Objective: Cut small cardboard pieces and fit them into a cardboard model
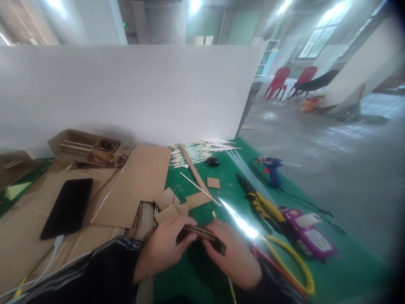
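Note:
Between my two hands, just above the green table, is a small brown cardboard piece [204, 233], narrow and seen edge-on. My left hand [169, 245] pinches its left end between thumb and fingers. At the other end my right hand [232, 251] closes round it, with a darker end poking out by the thumb. Beyond my fingers lie loose cardboard scraps [198, 200] and a thin wooden stick [199, 188]. Close to my right hand are scissors with yellow handles [305, 264], their blades shining brightly.
Pliers [262, 204], a purple device [310, 236] and a blue glue gun [272, 171] lie on the right. On the left a black phone [68, 207] rests on cardboard sheets [136, 181]. Cardboard boxes [84, 145] and a white partition [126, 93] stand behind.

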The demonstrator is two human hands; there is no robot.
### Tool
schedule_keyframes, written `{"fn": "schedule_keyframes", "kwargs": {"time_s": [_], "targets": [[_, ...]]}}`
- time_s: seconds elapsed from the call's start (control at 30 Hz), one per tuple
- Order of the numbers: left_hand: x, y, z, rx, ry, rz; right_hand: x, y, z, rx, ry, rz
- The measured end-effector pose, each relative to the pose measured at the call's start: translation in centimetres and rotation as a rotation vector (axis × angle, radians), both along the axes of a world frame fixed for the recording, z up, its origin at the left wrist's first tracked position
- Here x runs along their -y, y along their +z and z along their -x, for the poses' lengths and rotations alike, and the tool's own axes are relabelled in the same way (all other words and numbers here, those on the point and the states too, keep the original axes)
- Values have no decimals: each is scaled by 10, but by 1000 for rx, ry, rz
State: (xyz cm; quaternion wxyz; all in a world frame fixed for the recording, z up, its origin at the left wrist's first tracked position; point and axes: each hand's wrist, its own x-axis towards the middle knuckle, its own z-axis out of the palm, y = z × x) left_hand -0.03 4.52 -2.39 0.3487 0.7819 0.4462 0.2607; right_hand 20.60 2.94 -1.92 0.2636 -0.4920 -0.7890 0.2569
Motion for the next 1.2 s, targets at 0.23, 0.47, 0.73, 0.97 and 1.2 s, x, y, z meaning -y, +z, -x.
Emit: {"fn": "schedule_keyframes", "kwargs": {"time_s": [0.23, 0.47, 0.73, 0.97, 1.2], "targets": [[-1, 2, 0, 0, -27, 124, -1, -1, 1, 23, -29, 66], [4, 1, 2, 14, -29, 123, 2, -3, -4, -33, 13, 39], [4, 1, -2, -101, -174, 23, 2, -5, -5, -54, 47, 81], [10, -8, -2, -265, -143, -79, 3, -9, -7, -64, 78, 87], [6, -11, -3, -246, -133, -20, 3, -10, -8, -91, 85, 94]]}}
